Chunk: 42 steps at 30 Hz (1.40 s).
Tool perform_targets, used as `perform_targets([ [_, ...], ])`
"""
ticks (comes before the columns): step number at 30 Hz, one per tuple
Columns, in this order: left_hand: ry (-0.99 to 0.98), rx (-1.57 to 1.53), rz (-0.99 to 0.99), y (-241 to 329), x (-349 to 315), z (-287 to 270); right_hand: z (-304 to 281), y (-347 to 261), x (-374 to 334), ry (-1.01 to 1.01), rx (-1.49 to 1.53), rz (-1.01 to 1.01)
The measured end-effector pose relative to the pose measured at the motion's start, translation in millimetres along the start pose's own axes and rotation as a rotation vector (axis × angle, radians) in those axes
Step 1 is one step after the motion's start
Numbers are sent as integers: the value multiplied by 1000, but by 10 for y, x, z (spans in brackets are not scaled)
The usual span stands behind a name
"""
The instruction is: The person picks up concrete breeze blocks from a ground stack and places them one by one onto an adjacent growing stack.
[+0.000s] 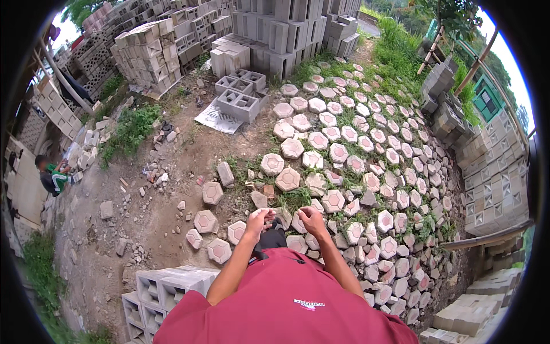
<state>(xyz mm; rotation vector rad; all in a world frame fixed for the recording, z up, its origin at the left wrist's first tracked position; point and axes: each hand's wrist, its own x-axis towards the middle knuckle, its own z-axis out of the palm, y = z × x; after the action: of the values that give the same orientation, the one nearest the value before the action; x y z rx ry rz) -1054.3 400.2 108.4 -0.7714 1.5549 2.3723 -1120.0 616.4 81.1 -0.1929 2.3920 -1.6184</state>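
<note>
My left hand (pixel 260 221) hovers in front of my body with its fingers curled together. A short way to its right, my right hand (pixel 311 221) is closed too, thumb against the fingers. Whatever either hand may hold is too small or hidden to make out. The hands are apart from each other. Below them lie hexagonal paving blocks, pale with reddish centres; one paving block (pixel 298 223) shows just left of my right hand. A broken stone piece (pixel 259 199) lies on the ground beyond my left hand, beside a reddish brick fragment (pixel 268 191).
Many hexagonal pavers (pixel 338 152) cover the ground ahead and right, with grass between. Hollow concrete blocks (pixel 238 105) stand ahead, before tall block stacks (pixel 286 40). More hollow blocks (pixel 163 286) sit close at my left. At far left a person (pixel 54 175) is low beside rubble.
</note>
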Motion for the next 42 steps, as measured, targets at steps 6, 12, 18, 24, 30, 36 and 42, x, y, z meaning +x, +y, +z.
perform_targets([
  [6, -33, 184, 197, 1081, 1314, 397, -463, -443, 1392, -8, 45, -25],
  [12, 22, 107, 191, 1624, 1958, 423, -408, -616, 2408, 16, 323, 1],
  [18, 233, -46, 116, 1666, 2514, 290, -207, -826, 3537, -177, 297, 60],
  [24, 434, -144, 192, 2209, 3291, 621, -356, -1290, 5047, -336, 194, -134],
  [30, 483, -82, 356, 3143, 3672, 967, -433, -1678, 5921, -487, 200, -203],
  [36, 559, -142, 426, 3525, 3787, 1187, -318, -1913, 6339, -609, 240, -266],
  [42, 642, -190, 425, 3591, 3889, 1165, -218, -1970, 6600, -666, 228, -272],
])
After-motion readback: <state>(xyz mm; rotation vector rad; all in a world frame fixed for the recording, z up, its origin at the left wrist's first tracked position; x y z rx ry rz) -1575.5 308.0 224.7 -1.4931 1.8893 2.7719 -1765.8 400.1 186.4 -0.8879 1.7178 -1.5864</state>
